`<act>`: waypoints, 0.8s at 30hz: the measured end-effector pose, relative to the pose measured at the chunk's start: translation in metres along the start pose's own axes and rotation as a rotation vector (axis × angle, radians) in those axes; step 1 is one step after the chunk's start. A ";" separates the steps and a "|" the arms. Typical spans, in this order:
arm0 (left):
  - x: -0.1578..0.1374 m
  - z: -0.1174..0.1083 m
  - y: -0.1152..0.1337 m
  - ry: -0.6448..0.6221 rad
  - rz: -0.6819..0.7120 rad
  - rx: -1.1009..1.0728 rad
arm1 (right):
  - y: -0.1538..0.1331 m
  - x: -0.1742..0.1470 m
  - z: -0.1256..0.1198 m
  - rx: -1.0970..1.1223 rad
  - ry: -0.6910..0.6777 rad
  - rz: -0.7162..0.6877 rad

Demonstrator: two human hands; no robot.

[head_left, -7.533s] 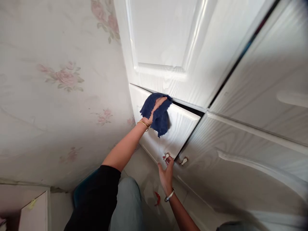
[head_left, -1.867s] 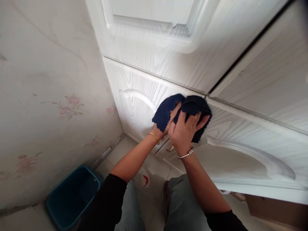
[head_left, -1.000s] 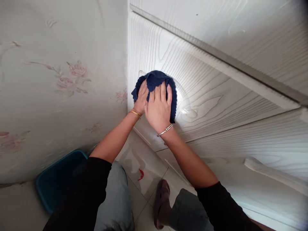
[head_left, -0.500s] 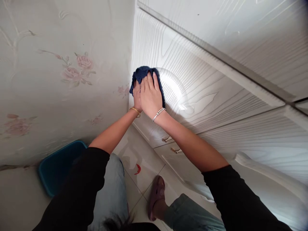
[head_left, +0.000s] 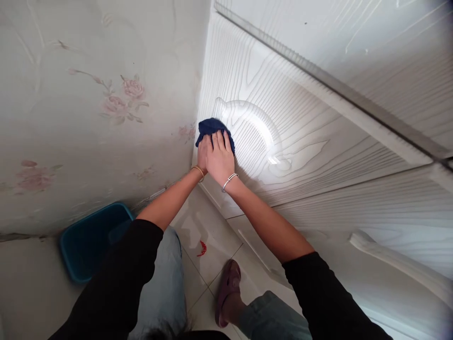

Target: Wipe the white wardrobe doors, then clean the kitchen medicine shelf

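Observation:
A dark blue cloth [head_left: 212,127] lies pressed against the white wood-grain cabinet door [head_left: 255,80], close to its wall-side edge. My right hand [head_left: 221,158] holds the cloth to the door, its fingers together and stretched over the fabric. Tucked beside and partly beneath it, my left hand [head_left: 202,153] presses the same cloth; most of its fingers are hidden. Just right of the cloth, a raised curved moulding [head_left: 253,113] shines on the door.
A flower-patterned wall [head_left: 106,61] meets the cabinet at the left. Below it stands a teal plastic basin [head_left: 85,241]. A small red object [head_left: 202,248] lies on the tiled floor [head_left: 196,226], near my foot in a purple clog [head_left: 228,288]. A long pale handle-like moulding [head_left: 396,264] runs at the lower right.
Both hands and the cloth have slid down the door, uncovering the upper left end of the curved moulding. My right forearm now covers the small metal handles. The view has shifted slightly.

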State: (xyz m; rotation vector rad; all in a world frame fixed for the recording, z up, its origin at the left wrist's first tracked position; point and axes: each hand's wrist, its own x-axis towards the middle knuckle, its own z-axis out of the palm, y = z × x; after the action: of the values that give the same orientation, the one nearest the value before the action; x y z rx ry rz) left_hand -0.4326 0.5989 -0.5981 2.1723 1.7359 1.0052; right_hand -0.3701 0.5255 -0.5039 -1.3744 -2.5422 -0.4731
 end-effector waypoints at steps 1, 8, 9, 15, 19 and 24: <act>0.007 -0.008 -0.001 0.004 -0.041 0.008 | 0.002 0.003 -0.005 -0.005 0.022 0.007; 0.028 -0.037 -0.007 0.136 0.053 -0.014 | 0.000 0.015 -0.016 0.067 0.086 0.077; 0.023 -0.034 -0.008 0.096 0.016 -0.022 | -0.001 0.012 -0.011 0.046 0.067 0.066; 0.017 -0.043 0.006 0.069 0.061 -0.062 | 0.009 0.002 -0.014 -0.068 0.116 0.087; 0.039 -0.063 0.033 0.147 0.189 -0.088 | 0.022 -0.002 -0.035 -0.132 0.233 0.155; 0.069 -0.086 0.045 0.163 0.113 -0.127 | 0.023 0.026 -0.058 -0.168 0.257 0.141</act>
State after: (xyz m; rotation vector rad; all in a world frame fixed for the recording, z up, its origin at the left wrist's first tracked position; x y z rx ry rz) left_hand -0.4426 0.6264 -0.4829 2.1825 1.5793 1.3172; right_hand -0.3622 0.5355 -0.4376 -1.4317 -2.2265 -0.7960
